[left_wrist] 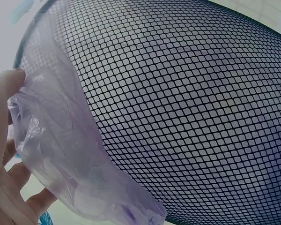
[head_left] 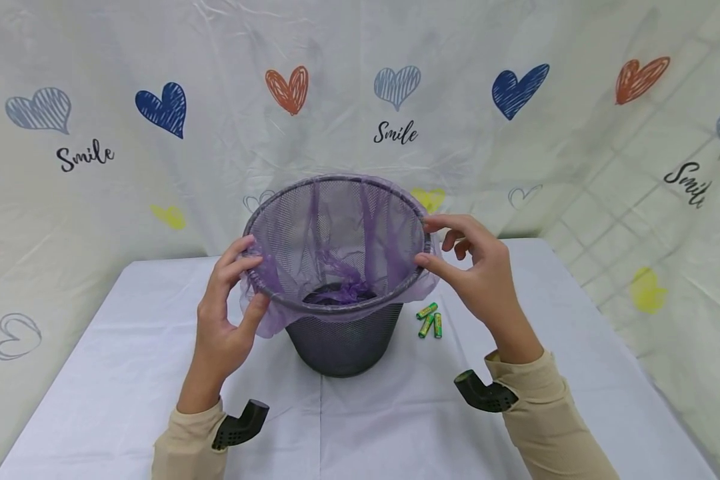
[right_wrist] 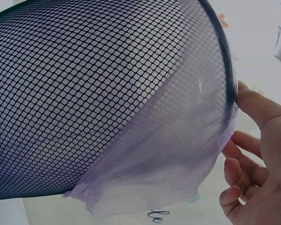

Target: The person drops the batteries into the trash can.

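Note:
A black wire-mesh wastebasket [head_left: 345, 350] stands tipped towards me on the white table, a thin purple trash bag [head_left: 274, 319] lining it and folded over its rim. My left hand [head_left: 223, 327] grips the bag at the left side of the rim, thumb at the front and fingers over the edge. On the opposite side, my right hand [head_left: 486, 277] pinches the bagged rim between thumb and forefinger, its other fingers loosely curled. Loose folds of the bag [left_wrist: 70, 154] hang outside the mesh in the left wrist view. The right wrist view shows a similar overhang of bag [right_wrist: 145, 173].
Several small green batteries [head_left: 429, 321] lie on the table right of the wastebasket. Behind it hangs a pale cloth backdrop [head_left: 336, 140] with printed hearts and words. A white cloth [head_left: 126, 373] covers the table.

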A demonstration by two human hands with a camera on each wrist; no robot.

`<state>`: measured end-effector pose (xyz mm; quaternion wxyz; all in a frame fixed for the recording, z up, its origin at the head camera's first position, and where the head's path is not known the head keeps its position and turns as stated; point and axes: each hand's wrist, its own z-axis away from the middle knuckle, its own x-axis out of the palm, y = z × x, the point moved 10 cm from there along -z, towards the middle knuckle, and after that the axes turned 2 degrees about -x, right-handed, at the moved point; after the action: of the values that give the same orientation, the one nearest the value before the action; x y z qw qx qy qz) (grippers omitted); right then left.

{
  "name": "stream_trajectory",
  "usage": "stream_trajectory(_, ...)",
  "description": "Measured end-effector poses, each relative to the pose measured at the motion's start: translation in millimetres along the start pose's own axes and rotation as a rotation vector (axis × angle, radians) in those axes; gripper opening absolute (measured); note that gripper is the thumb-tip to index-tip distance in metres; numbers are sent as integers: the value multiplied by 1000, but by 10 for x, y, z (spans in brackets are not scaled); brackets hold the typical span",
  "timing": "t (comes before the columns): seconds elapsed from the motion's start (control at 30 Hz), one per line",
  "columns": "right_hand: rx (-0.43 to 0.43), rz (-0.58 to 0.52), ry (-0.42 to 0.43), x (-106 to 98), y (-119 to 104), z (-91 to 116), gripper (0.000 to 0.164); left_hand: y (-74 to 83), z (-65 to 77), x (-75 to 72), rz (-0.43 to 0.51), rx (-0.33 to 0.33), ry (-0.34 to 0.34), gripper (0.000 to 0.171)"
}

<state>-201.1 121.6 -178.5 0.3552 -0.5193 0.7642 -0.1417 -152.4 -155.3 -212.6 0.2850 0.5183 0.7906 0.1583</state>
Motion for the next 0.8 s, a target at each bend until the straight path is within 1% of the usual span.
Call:
stream_trajectory(0.27, 25, -24, 15, -70, 82, 52, 40, 16, -7, 2, 20, 19, 16, 41)
stream_trajectory(0.47, 54, -14, 27, -112, 169, 106, 39, 7, -4, -4, 12, 8, 9, 40)
stream_trajectory(0.57, 52, -16, 41, -137, 198, 128, 40, 1, 0, 1, 6, 3, 6, 39)
stream_trajectory(0.73, 71, -61, 53, -164, 269, 163, 38, 2, 1, 10, 3, 2, 5, 39)
stream_trajectory(0.8, 70, -56, 55, -170, 278, 177, 39, 8, -2, 11, 6, 6, 5, 38)
